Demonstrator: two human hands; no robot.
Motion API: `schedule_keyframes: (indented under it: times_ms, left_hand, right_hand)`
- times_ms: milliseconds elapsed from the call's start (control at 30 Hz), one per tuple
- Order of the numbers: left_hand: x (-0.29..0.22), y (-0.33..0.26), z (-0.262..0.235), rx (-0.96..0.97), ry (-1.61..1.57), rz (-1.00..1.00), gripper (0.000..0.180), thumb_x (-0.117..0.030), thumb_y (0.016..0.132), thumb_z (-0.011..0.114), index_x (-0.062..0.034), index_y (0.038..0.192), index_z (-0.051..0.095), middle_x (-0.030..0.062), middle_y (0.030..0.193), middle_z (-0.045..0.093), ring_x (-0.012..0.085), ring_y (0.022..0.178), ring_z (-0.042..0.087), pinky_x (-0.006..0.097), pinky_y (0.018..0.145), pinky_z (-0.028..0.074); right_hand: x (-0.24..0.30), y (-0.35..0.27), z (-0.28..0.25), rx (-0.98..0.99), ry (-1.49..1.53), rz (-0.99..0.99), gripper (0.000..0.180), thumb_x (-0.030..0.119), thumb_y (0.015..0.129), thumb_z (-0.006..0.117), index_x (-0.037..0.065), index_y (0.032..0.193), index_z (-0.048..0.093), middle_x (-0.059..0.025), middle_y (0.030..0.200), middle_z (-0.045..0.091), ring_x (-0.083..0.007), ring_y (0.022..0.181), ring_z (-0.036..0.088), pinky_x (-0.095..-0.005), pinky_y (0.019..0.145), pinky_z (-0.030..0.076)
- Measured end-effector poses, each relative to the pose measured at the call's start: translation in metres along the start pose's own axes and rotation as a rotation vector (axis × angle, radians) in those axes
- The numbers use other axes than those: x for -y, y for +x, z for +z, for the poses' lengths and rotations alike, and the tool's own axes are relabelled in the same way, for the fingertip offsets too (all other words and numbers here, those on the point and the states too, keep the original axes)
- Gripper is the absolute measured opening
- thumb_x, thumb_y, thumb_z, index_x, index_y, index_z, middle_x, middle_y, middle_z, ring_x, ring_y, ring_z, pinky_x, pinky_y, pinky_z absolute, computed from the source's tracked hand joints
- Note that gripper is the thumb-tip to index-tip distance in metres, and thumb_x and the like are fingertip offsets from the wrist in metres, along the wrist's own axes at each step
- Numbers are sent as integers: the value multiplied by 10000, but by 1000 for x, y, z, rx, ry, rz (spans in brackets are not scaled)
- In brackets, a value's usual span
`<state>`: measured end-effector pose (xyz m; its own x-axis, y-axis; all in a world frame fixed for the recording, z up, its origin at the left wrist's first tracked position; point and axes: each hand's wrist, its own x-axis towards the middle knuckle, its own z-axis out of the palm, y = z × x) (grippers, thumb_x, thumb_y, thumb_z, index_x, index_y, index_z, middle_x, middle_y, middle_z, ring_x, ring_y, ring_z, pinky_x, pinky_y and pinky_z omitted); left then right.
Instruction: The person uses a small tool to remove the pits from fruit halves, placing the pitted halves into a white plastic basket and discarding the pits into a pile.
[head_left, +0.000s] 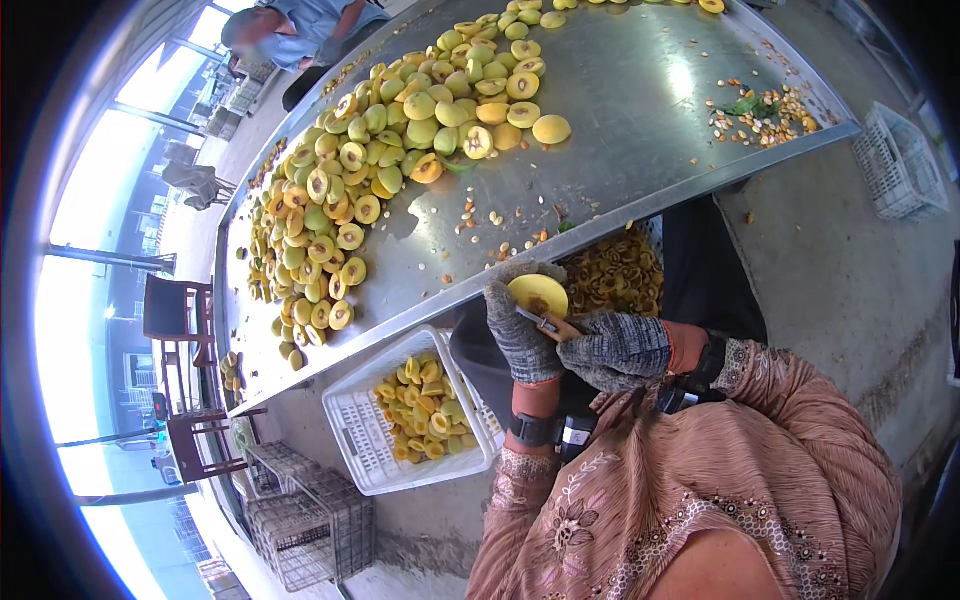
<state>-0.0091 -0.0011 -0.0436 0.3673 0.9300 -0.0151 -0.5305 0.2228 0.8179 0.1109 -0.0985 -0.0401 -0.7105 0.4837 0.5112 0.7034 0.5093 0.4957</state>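
My left hand (524, 338), in a grey knit glove, grips a yellow peach half (540, 294) with its cut face turned up and a brown hollow in the middle. My right hand (618, 350), gloved alike, closes on a small pitting knife (562, 329) with a wooden handle. The knife's metal end lies at the near rim of the peach half; its exact tip is hard to make out. Both hands are over my lap, just off the table's near edge. Below and beyond them, a container holds many brown-yellow fruit pieces (625, 272).
A metal table (610, 130) with a raised rim bears a heap of halved peaches (400, 120), scattered pits and a pile of pits (765, 115). A white crate (345, 455) of peach halves stands at my left. Wire crates (300, 520), another white crate (900, 165) and a person (300, 35) are farther off.
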Motion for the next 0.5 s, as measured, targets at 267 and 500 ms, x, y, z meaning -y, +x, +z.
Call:
schedule_keyframes:
  times_ms: [267,500]
  left_hand:
    - [-26,8,20,-166,57,114,430,-447,869,403,-43,976,504,118,862,581,198,726,555,290,659,464]
    - [-78,-8,-140,-347,1009,324,369,-317,826,538,-19,1043,511,100,960,542,244,897,537,333,782,454]
  right_hand:
    - [-8,-11,10,94,313,-86,333,231,862,405,31,1104,517,-120,1080,538,-237,1017,522,-361,863,426]
    - [33,-93,90,825,1124,1006,471,361,833,440,82,1212,430,-205,970,564,-339,934,527,-362,810,410]
